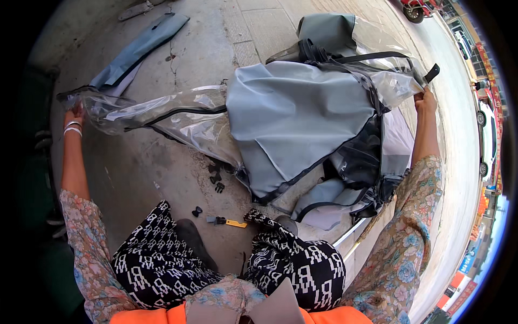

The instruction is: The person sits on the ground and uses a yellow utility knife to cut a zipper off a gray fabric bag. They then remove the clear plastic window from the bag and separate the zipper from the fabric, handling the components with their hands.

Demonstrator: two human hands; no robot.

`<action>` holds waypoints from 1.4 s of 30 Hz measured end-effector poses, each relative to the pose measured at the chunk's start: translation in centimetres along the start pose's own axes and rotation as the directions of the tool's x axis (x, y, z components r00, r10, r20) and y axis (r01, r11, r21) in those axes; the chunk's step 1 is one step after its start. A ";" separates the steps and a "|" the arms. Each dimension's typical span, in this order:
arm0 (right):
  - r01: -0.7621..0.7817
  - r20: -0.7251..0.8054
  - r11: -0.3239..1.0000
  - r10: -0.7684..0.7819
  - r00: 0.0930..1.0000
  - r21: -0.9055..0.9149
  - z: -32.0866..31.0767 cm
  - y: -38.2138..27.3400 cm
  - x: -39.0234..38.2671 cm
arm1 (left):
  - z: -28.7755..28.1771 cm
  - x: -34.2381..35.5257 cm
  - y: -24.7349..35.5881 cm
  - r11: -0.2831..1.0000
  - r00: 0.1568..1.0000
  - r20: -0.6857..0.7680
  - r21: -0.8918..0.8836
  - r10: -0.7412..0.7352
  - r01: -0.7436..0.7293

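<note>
A grey-blue coated cover [297, 119] with black edging and clear plastic panels lies spread on the ground before me. At the far left my left hand [75, 114] is closed on the end of a clear plastic panel [178, 110], pulling it out sideways. On the right side my right hand [425, 100] pinches the corner of another clear plastic panel [396, 86], beside the end of a black strap [433, 73]. My arms are stretched wide apart. The fingertips of both hands are partly hidden by distance and plastic.
Near my feet lie a yellow utility knife [235, 223] and black plastic buckles [219, 187]. A folded grey-blue piece [140, 48] rests at the far left. More dark and grey fabric [329, 200] is bunched at right. Beyond are a road, a white car [488, 132] and a red vehicle [423, 6].
</note>
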State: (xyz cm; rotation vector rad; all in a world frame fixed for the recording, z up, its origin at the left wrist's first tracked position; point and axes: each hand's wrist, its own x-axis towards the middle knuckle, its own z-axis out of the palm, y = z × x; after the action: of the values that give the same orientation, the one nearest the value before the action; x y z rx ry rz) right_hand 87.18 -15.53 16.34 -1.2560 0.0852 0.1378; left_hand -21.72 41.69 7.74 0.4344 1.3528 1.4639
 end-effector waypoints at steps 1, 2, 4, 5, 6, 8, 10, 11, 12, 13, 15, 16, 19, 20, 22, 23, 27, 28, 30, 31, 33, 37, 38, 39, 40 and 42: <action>0.038 0.105 0.999 -0.036 0.994 -0.018 2.7 -1.6 1.0 | 1.0 -0.1 0.5 1.000 0.999 0.049 -0.016 0.023 -0.023; 0.006 0.205 0.997 -0.022 0.978 0.078 6.7 -0.8 1.1 | 0.1 -0.2 7.9 0.992 0.980 0.169 0.045 0.108 -0.117; 0.243 0.203 0.968 -0.251 0.947 0.061 7.2 -12.7 3.7 | 6.2 -4.3 -7.6 0.992 0.993 0.119 -0.123 0.005 0.010; 0.180 0.264 0.964 -0.229 0.937 0.197 10.1 -10.6 4.1 | 3.0 -1.9 1.2 0.979 0.978 0.158 -0.169 0.139 -0.112; 0.207 0.297 0.952 -0.270 0.916 0.226 10.5 -12.0 3.9 | 2.4 -2.0 -0.4 0.980 0.983 0.146 -0.182 0.111 -0.084; -0.037 0.371 0.997 0.012 0.929 0.061 13.6 -4.6 -2.3 | 0.2 -4.9 -0.3 0.983 0.990 0.076 -0.154 0.116 -0.103; 0.056 0.371 0.974 0.030 0.928 -0.219 15.3 -2.6 -13.9 | -0.6 -7.7 -1.3 0.979 0.976 0.132 0.089 0.171 -0.184; 0.282 0.479 0.871 -0.063 0.876 -0.402 13.4 -4.8 -14.8 | 2.8 -11.5 -5.2 0.950 0.974 0.171 0.246 0.151 -0.191; 0.470 0.596 0.710 -0.089 0.798 -0.524 11.4 -4.8 -15.5 | 4.9 -14.7 -7.2 0.883 0.967 0.205 0.410 0.154 -0.227; 0.674 0.669 0.478 -0.216 0.711 -0.563 10.5 -3.2 -19.2 | 4.7 -15.8 -8.0 0.686 0.910 0.255 0.597 0.328 -0.415; 0.869 0.840 0.262 -0.251 0.481 -0.419 8.7 3.5 -30.2 | 2.4 -17.8 -6.9 0.028 0.680 0.461 0.816 0.571 -0.577; 0.855 0.860 0.237 -0.114 0.497 -0.462 6.4 3.2 -35.5 | 5.4 -23.5 -9.2 -0.111 0.639 0.570 0.785 0.517 -0.610; 0.827 0.827 0.047 0.101 0.554 -0.560 2.5 5.5 -43.2 | 5.0 -29.7 -12.6 -0.247 0.224 0.959 0.263 0.176 -0.933; 0.726 0.717 0.045 0.210 0.665 -0.686 1.4 5.8 -44.1 | 5.4 -32.0 -14.7 -0.245 0.169 0.978 0.195 0.122 -0.950; 0.534 0.364 -0.295 0.475 0.801 -0.792 -1.4 7.4 -43.7 | 6.7 -34.3 -18.3 -0.265 0.080 0.995 0.093 0.059 -0.960; 0.465 0.290 -0.222 0.538 0.791 -0.857 -3.8 8.9 -42.4 | 7.5 -35.1 -19.7 -0.279 0.053 0.997 0.066 0.054 -0.958; -0.086 0.279 0.451 0.679 0.679 -0.888 -6.4 14.9 -40.2 | 10.1 -34.6 -21.5 -0.232 0.272 0.930 0.216 -0.245 -0.948; -0.216 0.264 0.523 0.693 0.671 -0.825 -6.0 16.9 -39.1 | 10.3 -33.8 -21.1 -0.214 0.285 0.923 0.233 -0.259 -0.949; -0.265 0.372 0.821 0.485 0.791 -0.507 -3.2 16.6 -37.9 | 11.1 -31.5 -18.9 -0.170 0.295 0.914 0.255 -0.279 -0.952; -0.359 0.308 0.842 0.494 0.813 -0.403 -2.2 14.7 -35.9 | 11.2 -30.3 -17.8 -0.127 0.306 0.918 0.283 -0.251 -0.951; -0.238 0.286 0.846 0.406 0.868 -0.477 -3.1 12.6 -29.6 | 10.6 -29.3 -15.3 -0.065 0.275 0.926 0.267 -0.259 -0.961; -0.238 0.009 0.881 0.265 0.964 -0.408 -7.6 12.1 -20.6 | 5.3 -25.8 -14.4 -0.024 0.421 0.859 0.433 -0.290 -0.901; -0.343 -0.042 0.870 0.352 0.935 -0.355 -9.2 12.1 -19.4 | 3.3 -24.5 -14.6 -0.035 0.497 0.794 0.519 -0.351 -0.854; -0.344 -0.050 0.814 0.365 0.930 -0.468 -9.6 12.8 -19.7 | 2.0 -23.2 -14.6 -0.029 0.521 0.738 0.565 -0.430 -0.825; -0.383 -0.076 0.754 0.409 0.910 -0.533 -8.2 13.2 -21.5 | -0.1 -22.4 -14.8 -0.032 0.538 0.658 0.617 -0.527 -0.786; -0.380 0.063 0.760 0.481 0.875 -0.527 -6.1 12.0 -23.1 | 1.3 -21.5 -14.5 -0.090 0.545 0.612 0.614 -0.574 -0.784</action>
State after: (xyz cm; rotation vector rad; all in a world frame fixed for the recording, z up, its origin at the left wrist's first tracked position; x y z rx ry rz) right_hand 62.59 -19.02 6.41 -1.7239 0.1800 0.7302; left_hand -6.04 21.47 3.31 2.1445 1.2091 -0.3723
